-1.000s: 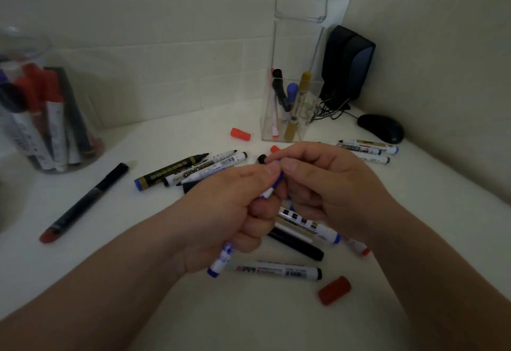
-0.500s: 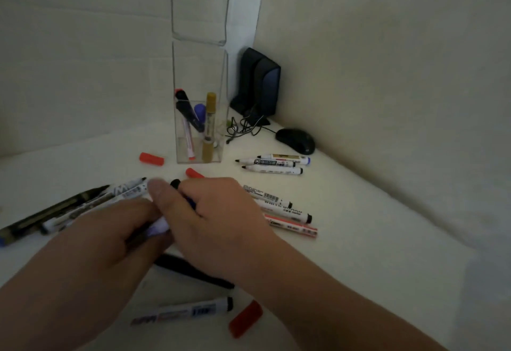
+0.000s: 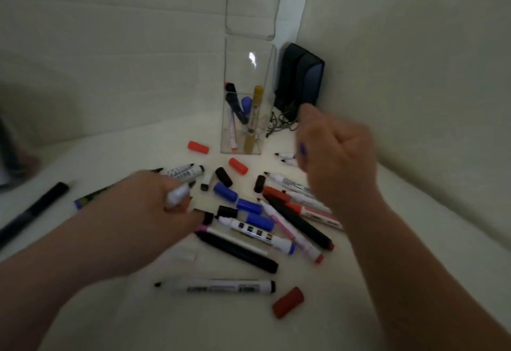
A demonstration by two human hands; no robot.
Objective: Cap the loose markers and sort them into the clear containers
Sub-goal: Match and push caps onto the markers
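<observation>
Left hand (image 3: 154,207): low over the middle of the tabletop (image 3: 414,226), fingers curled round the held marker (image 3: 177,194), a pale barrel whose end juts past the knuckles; blur hides whether that end is capped
Right hand (image 3: 337,157): raised over the right side of the heap, fingers curled inward; a blue streak shows at its thumb side, but I cannot tell whether a cap is pinched there
Loose markers (image 3: 257,233): heaped mid-tabletop, crossing one another, several with bare tips
Blue caps (image 3: 249,206): three in a line within the heap
Red cap (image 3: 288,298): lying apart, toward the near edge
Clear container (image 3: 249,74): upright near the far corner, a few markers standing inside
Handling, judged: markers light, stiff, smooth and round, so apt to roll; caps small and slippery, a press fit
Hold, judged: barrel at mid-length, clear of the tip; cap pinched by its sides and pushed straight on
Risk, judged: the tall thin container may tip if knocked
</observation>
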